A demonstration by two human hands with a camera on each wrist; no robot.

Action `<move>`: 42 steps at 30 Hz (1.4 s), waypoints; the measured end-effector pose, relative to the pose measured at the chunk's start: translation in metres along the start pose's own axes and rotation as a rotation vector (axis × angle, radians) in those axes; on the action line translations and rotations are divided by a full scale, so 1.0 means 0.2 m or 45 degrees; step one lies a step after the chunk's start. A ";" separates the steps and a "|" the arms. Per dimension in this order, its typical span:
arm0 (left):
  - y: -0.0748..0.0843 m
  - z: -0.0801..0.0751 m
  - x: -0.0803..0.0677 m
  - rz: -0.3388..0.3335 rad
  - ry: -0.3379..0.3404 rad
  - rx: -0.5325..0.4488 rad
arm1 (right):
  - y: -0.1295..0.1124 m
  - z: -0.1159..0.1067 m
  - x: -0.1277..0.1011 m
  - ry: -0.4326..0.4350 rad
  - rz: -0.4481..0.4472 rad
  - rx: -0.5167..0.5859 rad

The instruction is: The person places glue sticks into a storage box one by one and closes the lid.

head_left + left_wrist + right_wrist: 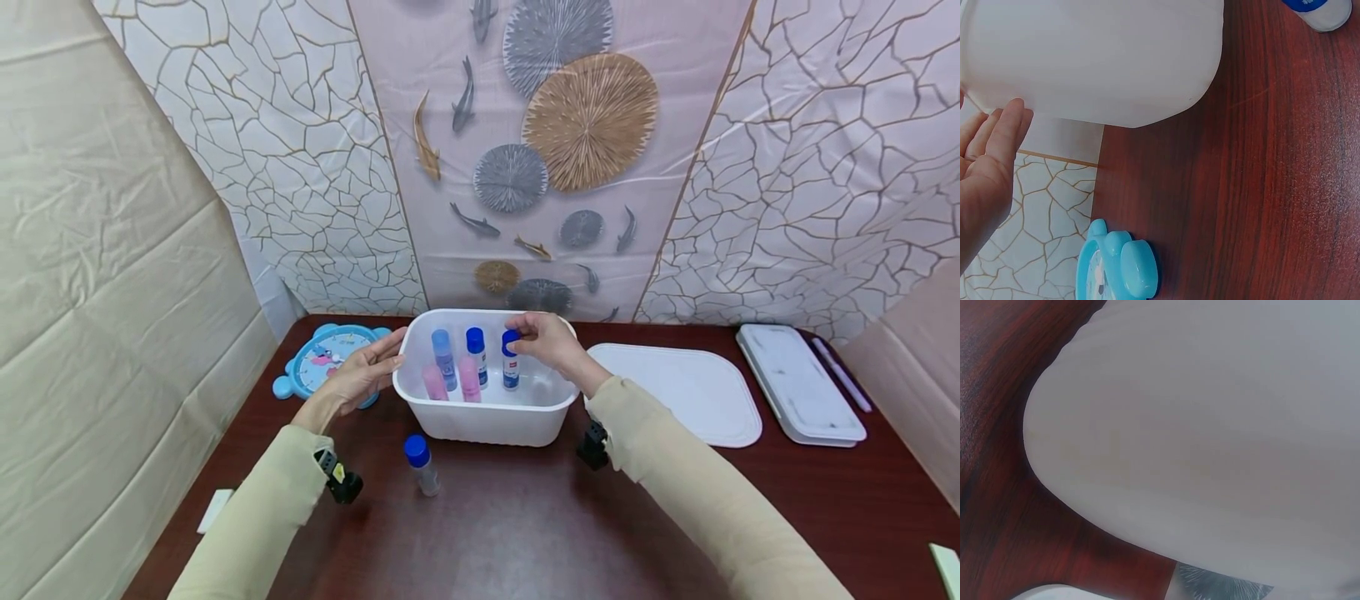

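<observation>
A white plastic bin point(487, 423) stands at the table's back middle. Upright inside are a light-blue glue stick point(444, 358), pink glue sticks point(469, 379) and a dark-blue-capped glue stick point(476, 354). My right hand point(551, 340) reaches over the bin's far rim and pinches the blue cap of another glue stick point(511, 371) inside it. My left hand point(360, 371) touches the bin's left end with fairly straight fingers, seen also in the left wrist view. In front of the bin, a blue-capped glue stick point(423, 467) is on the table. The bin wall hides my right hand in the right wrist view.
A light-blue clock point(330, 358) lies left of the bin, partly behind my left hand. To the right are a white lid point(682, 396), a white case point(802, 383) and a purple pen point(842, 375). A patterned cloth wall closes off the back.
</observation>
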State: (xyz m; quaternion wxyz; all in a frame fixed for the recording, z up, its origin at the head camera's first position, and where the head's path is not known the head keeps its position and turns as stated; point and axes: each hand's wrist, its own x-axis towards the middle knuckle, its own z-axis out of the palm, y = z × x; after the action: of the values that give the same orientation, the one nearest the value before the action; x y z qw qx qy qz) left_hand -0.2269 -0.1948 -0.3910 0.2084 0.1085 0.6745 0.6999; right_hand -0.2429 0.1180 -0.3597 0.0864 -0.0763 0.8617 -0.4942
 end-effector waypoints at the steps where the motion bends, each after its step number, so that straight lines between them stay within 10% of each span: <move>1: 0.00 0.00 0.00 0.000 -0.001 0.001 | 0.00 0.00 0.00 -0.001 -0.002 -0.011; 11: 0.00 0.00 0.00 -0.012 0.014 -0.006 | -0.05 -0.07 -0.08 0.036 -0.124 -0.074; 18: 0.01 0.00 0.00 -0.010 0.003 -0.013 | -0.13 -0.10 -0.19 0.116 -0.242 0.228; 27: 0.00 0.01 0.01 0.005 0.006 -0.018 | -0.17 0.12 -0.35 -0.233 -0.407 0.657; 42: 0.00 0.00 0.00 0.027 -0.015 0.016 | -0.10 0.48 -0.45 -0.600 -0.479 0.642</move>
State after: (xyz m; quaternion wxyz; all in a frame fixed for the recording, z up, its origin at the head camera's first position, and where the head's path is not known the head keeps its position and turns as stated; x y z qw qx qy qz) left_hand -0.2274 -0.1939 -0.3909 0.2042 0.1211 0.6766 0.6971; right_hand -0.1334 0.0471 -0.3841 0.2058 -0.3208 0.6408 -0.6664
